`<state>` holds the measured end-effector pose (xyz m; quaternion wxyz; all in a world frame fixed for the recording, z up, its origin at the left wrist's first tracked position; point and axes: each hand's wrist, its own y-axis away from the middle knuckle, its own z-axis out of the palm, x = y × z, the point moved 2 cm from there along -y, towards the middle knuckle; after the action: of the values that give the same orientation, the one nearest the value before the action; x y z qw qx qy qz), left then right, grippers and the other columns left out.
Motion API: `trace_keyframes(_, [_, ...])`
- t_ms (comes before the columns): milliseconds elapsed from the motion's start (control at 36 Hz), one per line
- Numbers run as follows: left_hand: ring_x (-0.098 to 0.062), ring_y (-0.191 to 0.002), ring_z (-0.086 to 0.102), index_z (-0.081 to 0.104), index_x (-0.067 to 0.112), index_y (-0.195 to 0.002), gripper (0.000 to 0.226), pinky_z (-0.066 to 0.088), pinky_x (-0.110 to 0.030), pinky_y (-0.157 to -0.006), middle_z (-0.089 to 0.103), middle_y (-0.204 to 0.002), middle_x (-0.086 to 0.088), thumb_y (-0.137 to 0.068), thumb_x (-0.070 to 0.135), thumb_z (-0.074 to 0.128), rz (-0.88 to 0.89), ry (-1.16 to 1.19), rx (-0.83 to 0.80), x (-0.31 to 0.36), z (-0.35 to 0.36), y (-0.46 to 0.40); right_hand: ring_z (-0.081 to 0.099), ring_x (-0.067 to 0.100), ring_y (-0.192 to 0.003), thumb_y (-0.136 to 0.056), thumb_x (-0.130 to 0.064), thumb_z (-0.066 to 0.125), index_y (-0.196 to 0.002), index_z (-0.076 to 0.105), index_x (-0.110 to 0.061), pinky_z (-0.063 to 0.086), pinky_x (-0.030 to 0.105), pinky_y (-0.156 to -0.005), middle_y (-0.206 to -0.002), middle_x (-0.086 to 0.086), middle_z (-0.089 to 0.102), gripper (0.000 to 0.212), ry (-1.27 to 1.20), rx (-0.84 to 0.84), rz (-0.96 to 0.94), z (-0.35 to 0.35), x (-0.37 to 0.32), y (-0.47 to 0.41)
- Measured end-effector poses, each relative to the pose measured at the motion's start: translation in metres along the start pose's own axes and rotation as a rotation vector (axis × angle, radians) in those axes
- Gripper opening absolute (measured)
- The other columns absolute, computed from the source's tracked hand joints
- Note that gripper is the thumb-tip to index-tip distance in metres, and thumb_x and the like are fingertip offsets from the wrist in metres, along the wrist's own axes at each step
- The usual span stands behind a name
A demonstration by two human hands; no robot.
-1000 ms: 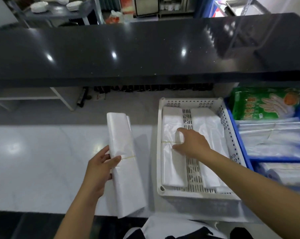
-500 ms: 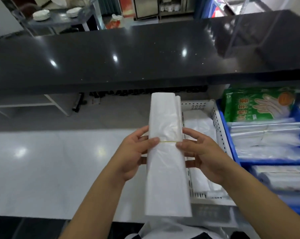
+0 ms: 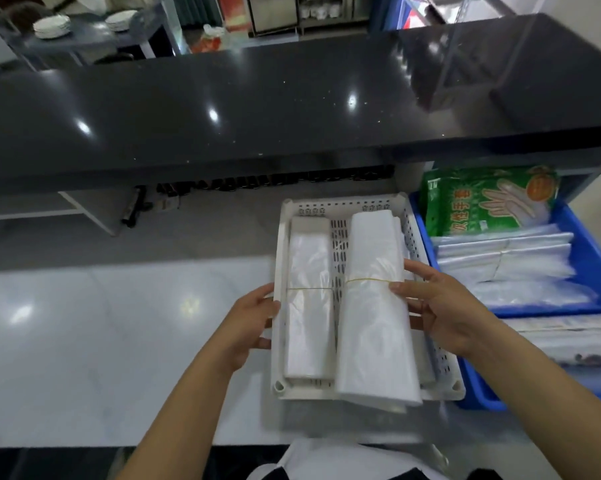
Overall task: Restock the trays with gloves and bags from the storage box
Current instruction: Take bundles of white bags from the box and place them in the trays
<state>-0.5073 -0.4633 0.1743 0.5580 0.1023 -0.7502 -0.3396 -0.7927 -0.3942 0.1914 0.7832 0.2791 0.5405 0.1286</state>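
A white perforated tray [image 3: 344, 204] sits on the white worktop in front of me. A rubber-banded bundle of white plastic bags [image 3: 307, 327] lies along its left side. My right hand [image 3: 444, 306] grips a second, larger bundle of white bags [image 3: 371, 327] at its yellow rubber band. This bundle lies lengthwise over the tray's right side, and its near end hangs past the front rim. My left hand [image 3: 247, 323] is at the tray's left rim with fingers apart and holds nothing. Something white lies under the held bundle, mostly hidden.
To the right stands a blue storage box [image 3: 593, 244] holding a green pack of gloves [image 3: 482, 202] and bundles of clear bags [image 3: 506, 265]. A raised black counter [image 3: 257, 116] runs across behind the tray. The white worktop [image 3: 101, 341] stretches to the left.
The bundle moved from the worktop on the left, through both hands, to over the tray's right side. My left hand let go and now rests at the left rim.
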Motion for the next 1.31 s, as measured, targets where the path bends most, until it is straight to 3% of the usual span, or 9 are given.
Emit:
trace_keyframes(306, [-0.019,-0.100,0.071,0.066,0.043,-0.122,0.041,0.061,-0.035,-0.068,0.076,-0.105,0.008,-0.100,0.018,0.043,0.016,-0.011,-0.024,-0.005,0.010,0.001,0.074,0.022,-0.075,-0.081,-0.003,0.070,-0.110,0.066,-0.033,0.056,0.032,-0.057,-0.096,0.004,0.078,0.042,0.151,-0.082,-0.033,0.033,-0.010,-0.032])
trace_keyframes(417, [-0.017,-0.100,0.072,0.066,0.044,-0.120,0.042,0.060,-0.035,-0.068,0.076,-0.105,0.009,-0.100,0.017,0.042,0.008,-0.003,-0.040,-0.005,0.011,0.001,0.071,0.024,-0.068,-0.078,0.001,0.073,-0.129,0.058,-0.024,0.059,0.037,-0.057,-0.088,0.007,0.075,0.058,0.339,-0.049,-0.008,0.062,-0.008,-0.050])
trace_keyframes(556, [-0.016,-0.100,0.071,0.064,0.043,-0.124,0.043,0.062,-0.036,-0.069,0.076,-0.106,0.012,-0.101,0.016,0.040,0.018,0.005,-0.031,-0.006,0.012,0.001,0.065,0.027,-0.092,-0.074,-0.015,0.082,-0.138,0.048,-0.019,0.059,0.049,-0.081,-0.103,-0.002,0.060,0.072,0.800,0.073,-0.094,0.080,0.018,-0.051])
trace_keyframes(694, [-0.015,-0.102,0.070,0.053,0.048,-0.135,0.047,0.062,-0.032,-0.066,0.074,-0.110,0.013,-0.102,0.017,0.040,0.039,-0.001,-0.005,-0.006,0.015,0.000,0.062,0.025,-0.103,-0.076,-0.021,0.080,-0.144,0.044,-0.029,0.058,0.043,-0.085,-0.128,0.004,0.057,0.077,0.780,0.119,-0.136,0.076,0.030,-0.052])
trace_keyframes(833, [-0.014,-0.100,0.071,0.050,0.050,-0.136,0.049,0.062,-0.033,-0.066,0.074,-0.110,0.014,-0.101,0.017,0.041,0.053,-0.012,0.006,-0.007,0.015,0.001,0.062,0.025,-0.104,-0.077,-0.021,0.077,-0.140,0.047,-0.025,0.054,0.038,-0.085,-0.126,0.004,0.060,0.071,0.836,0.141,-0.175,0.081,0.032,-0.049])
trace_keyframes(917, [-0.014,-0.099,0.072,0.050,0.050,-0.136,0.049,0.062,-0.033,-0.067,0.074,-0.111,0.013,-0.100,0.018,0.043,0.054,-0.016,0.018,-0.008,0.016,0.000,0.063,0.025,-0.091,-0.076,-0.018,0.075,-0.125,0.053,-0.012,0.057,0.044,-0.081,-0.114,0.010,0.063,0.054,0.850,0.160,-0.190,0.082,0.034,-0.047])
trace_keyframes(972, [-0.013,-0.097,0.072,0.050,0.050,-0.136,0.050,0.062,-0.034,-0.066,0.075,-0.110,0.013,-0.099,0.017,0.044,0.050,-0.008,0.029,-0.009,0.016,0.000,0.063,0.029,-0.098,-0.076,-0.018,0.075,-0.126,0.052,-0.010,0.056,0.047,-0.084,-0.117,0.012,0.063,0.055,0.851,0.148,-0.196,0.080,0.034,-0.046])
trace_keyframes(1167, [-0.017,-0.104,0.069,0.051,0.054,-0.132,0.047,0.061,-0.036,-0.068,0.075,-0.111,0.012,-0.100,0.020,0.049,0.025,-0.008,0.076,-0.010,0.016,0.001,0.060,0.024,-0.102,-0.078,-0.030,0.076,-0.133,0.049,-0.019,0.056,0.046,-0.086,-0.130,0.005,0.059,0.062,0.849,0.039,-0.209,0.069,0.031,-0.045])
trace_keyframes(1306, [-0.014,-0.099,0.072,0.051,0.056,-0.132,0.048,0.061,-0.033,-0.065,0.075,-0.110,0.011,-0.099,0.020,0.051,0.020,-0.040,0.126,-0.013,0.017,-0.002,0.052,0.018,-0.126,-0.085,-0.044,0.067,-0.146,0.039,-0.034,0.045,0.033,-0.098,-0.151,-0.008,0.043,0.068,0.933,-0.033,-0.319,0.052,0.025,-0.040])
